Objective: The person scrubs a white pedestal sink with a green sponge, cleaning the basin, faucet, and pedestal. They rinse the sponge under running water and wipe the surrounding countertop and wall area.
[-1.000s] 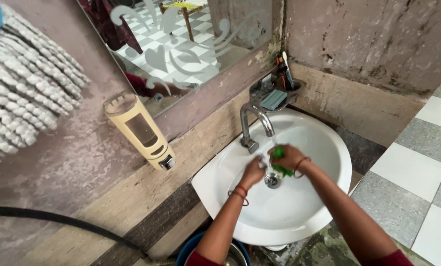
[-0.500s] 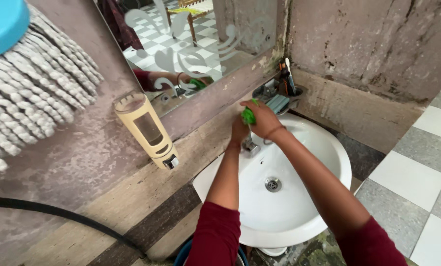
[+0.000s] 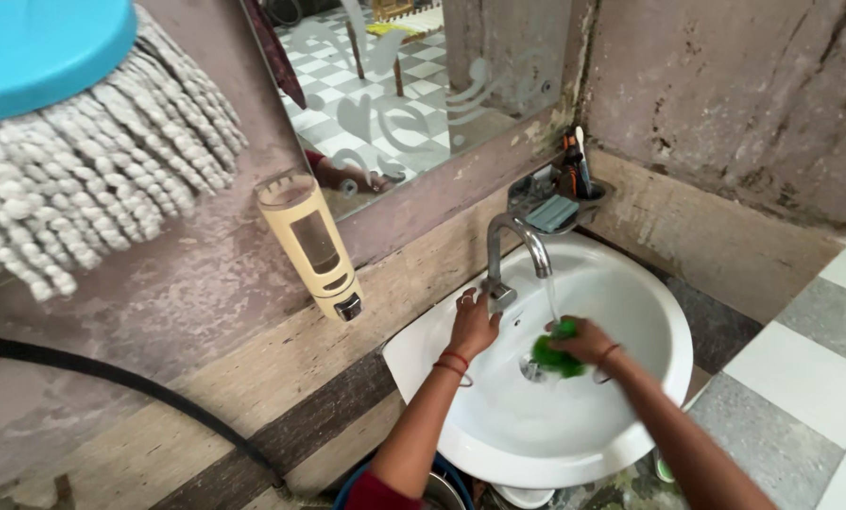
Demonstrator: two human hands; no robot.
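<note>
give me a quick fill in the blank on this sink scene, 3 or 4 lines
1. The right hand holds a scrubber coloured ____.
2. The left hand rests at the base of the ____.
3. Water runs from the spout into the white ____.
4. The dispenser on the wall hangs just below the ____.

Missing words: green; tap; sink; mirror

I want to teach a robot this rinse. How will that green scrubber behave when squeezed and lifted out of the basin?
The green scrubber looks bunched in the right hand, so probably soft and floppy. Held under the tap's stream, it is likely soaked, heavier and dripping. Perhaps slippery when wet.
</note>
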